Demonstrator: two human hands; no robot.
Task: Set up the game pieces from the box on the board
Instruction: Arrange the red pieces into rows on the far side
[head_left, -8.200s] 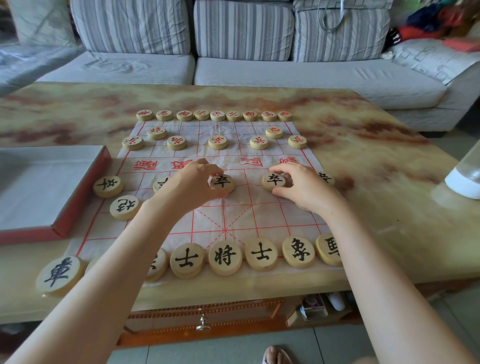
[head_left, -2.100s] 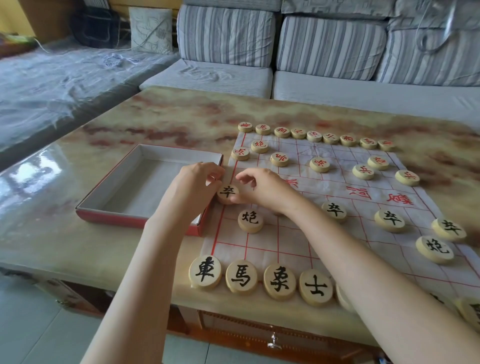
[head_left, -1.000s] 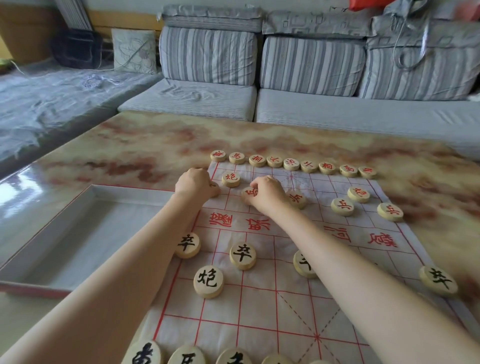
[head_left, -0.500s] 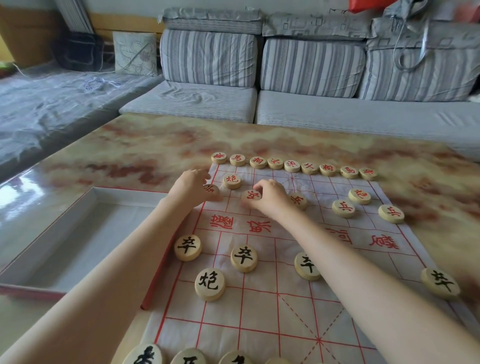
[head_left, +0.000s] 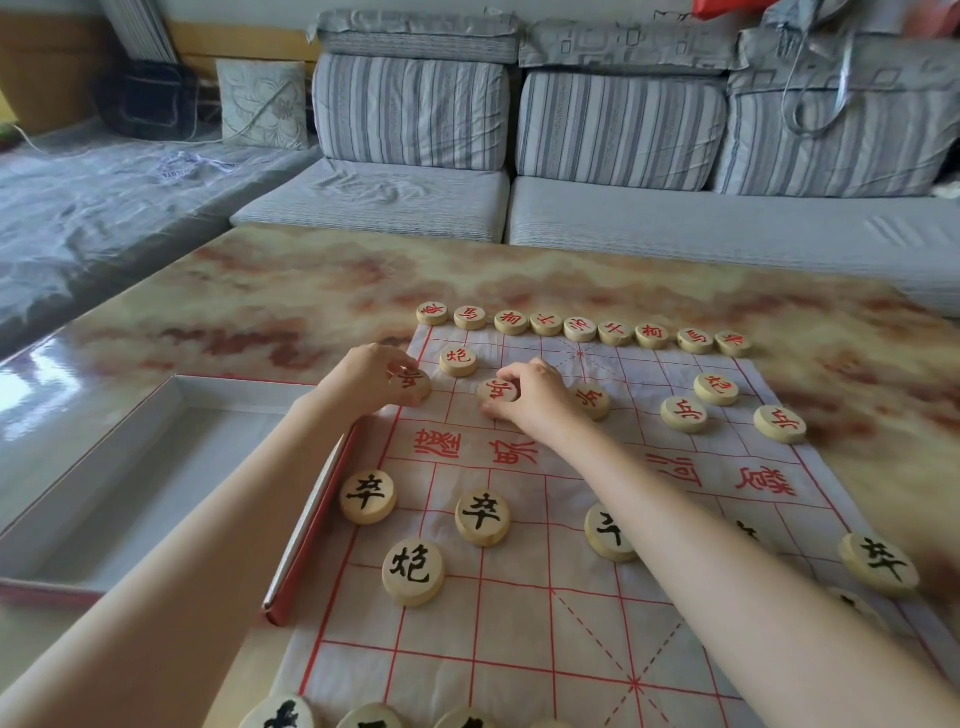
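Left grip curled round the edge soldier, right grip pinching the second soldier, squaring each onto its crossing, I'd say. Board beneath both grips, box just outside the left.

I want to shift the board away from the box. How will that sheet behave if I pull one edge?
The board sheet looks thin and creased, so it is probably floppy and would bunch rather than move stiffly. The table is glossy, so it may slide easily. The flat round pieces would likely ride along, not roll.
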